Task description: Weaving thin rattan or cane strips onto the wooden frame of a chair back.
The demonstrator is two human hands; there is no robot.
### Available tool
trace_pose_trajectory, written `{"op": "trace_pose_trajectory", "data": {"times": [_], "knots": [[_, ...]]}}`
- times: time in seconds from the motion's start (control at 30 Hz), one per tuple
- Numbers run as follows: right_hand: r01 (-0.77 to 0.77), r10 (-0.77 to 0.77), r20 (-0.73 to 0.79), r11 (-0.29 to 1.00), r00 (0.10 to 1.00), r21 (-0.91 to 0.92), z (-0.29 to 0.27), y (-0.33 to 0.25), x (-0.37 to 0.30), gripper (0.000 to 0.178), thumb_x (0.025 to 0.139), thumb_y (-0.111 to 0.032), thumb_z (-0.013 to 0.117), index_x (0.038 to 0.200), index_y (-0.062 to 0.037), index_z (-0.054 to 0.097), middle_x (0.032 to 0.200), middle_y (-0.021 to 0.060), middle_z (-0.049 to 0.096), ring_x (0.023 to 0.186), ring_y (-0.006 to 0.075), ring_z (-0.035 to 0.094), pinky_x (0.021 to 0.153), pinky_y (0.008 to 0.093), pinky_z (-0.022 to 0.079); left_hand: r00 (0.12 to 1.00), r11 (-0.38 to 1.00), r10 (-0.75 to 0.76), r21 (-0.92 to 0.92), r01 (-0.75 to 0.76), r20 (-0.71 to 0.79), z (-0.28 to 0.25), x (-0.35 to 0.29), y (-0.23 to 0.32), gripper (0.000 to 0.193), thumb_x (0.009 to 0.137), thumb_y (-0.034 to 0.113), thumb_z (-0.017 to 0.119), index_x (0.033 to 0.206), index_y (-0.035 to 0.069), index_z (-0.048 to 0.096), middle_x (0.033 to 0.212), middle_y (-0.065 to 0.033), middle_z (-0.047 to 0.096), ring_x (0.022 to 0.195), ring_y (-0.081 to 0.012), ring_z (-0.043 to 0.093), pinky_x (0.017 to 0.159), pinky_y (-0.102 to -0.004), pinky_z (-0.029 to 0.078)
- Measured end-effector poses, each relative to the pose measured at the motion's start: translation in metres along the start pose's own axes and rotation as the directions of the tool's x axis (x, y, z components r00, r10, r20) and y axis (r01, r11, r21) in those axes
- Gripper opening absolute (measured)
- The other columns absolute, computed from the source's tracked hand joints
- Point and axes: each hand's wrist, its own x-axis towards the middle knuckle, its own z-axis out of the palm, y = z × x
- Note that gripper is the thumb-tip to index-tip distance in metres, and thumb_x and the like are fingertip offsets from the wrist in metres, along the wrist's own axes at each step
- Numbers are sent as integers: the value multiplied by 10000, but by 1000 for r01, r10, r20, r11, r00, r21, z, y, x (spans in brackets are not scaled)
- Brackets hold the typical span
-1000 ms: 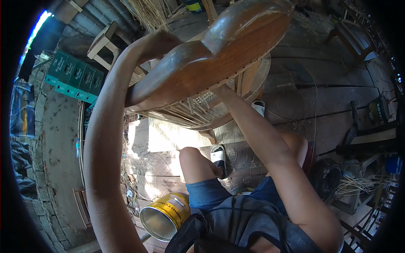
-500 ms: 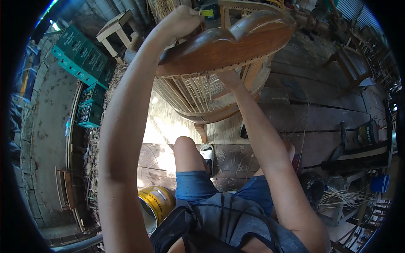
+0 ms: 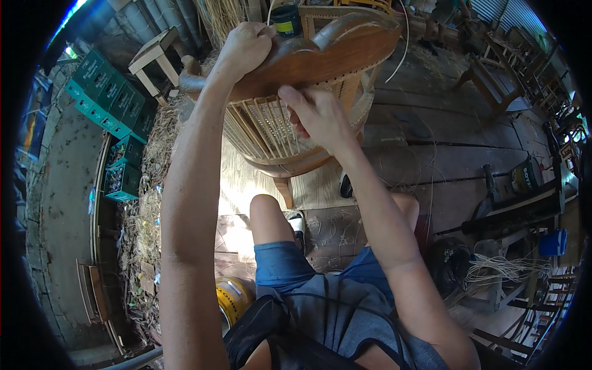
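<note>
A wooden chair [image 3: 308, 65] stands before me, its carved brown top rail nearest and a row of small holes along the rail's lower edge. Pale cane strands [image 3: 256, 126] run down from that edge, with woven cane mesh behind them. My left hand [image 3: 246, 48] is closed at the far side of the rail; a thin loose cane strand [image 3: 404, 46] seems to rise from its fingers, leave the top of the view and hang down on the right. My right hand [image 3: 317, 117] is curled closed in front of the strands, just under the rail; its grip is hidden.
Green crates [image 3: 108, 92] stack at the left beside a small wooden stool [image 3: 154, 54]. A yellow bucket [image 3: 233, 299] stands by my left leg. At right lie a coil of cane [image 3: 502, 271], a blue container [image 3: 553, 242] and another wooden chair [image 3: 493, 86].
My right hand has come out from behind the cane strands to their front, up and left. My left hand sits slightly lower. A loose strand now arcs at the right; the view has shifted.
</note>
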Motion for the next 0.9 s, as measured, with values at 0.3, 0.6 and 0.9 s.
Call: {"op": "trace_pose_trajectory", "data": {"times": [0.3, 0.6, 0.9], "knots": [[-327, 281, 167, 813, 945, 482, 7, 0, 4, 375, 929, -390, 586, 793, -41, 610, 577, -20, 484, 458, 64, 429, 413, 225, 359, 995, 995, 102, 6, -102, 5, 3, 5, 7, 306, 876, 239, 548, 1043, 11, 665, 971, -274, 649, 961, -418, 620, 866, -441, 466], [-328, 319, 121, 943, 940, 62, 23, 165, -87, 365, 960, -313, 533, 827, 13, 628, 575, -5, 463, 515, 68, 455, 465, 242, 379, 999, 998, -12, -65, 16, 53, -12, -18, 53, 255, 873, 110, 486, 986, 6, 689, 928, -197, 683, 871, -294, 635, 818, -376, 469], [-176, 207, 67, 931, 976, -320, 46, 205, -57, 253, 909, -242, 537, 861, -20, 649, 743, 197, 619, 720, 411, 593, 649, 443, 462, 990, 991, -132, 10, 131, 41, -11, -24, 57, 260, 896, 111, 462, 976, 3, 684, 920, -166, 676, 851, -260, 621, 830, -354, 455]]}}
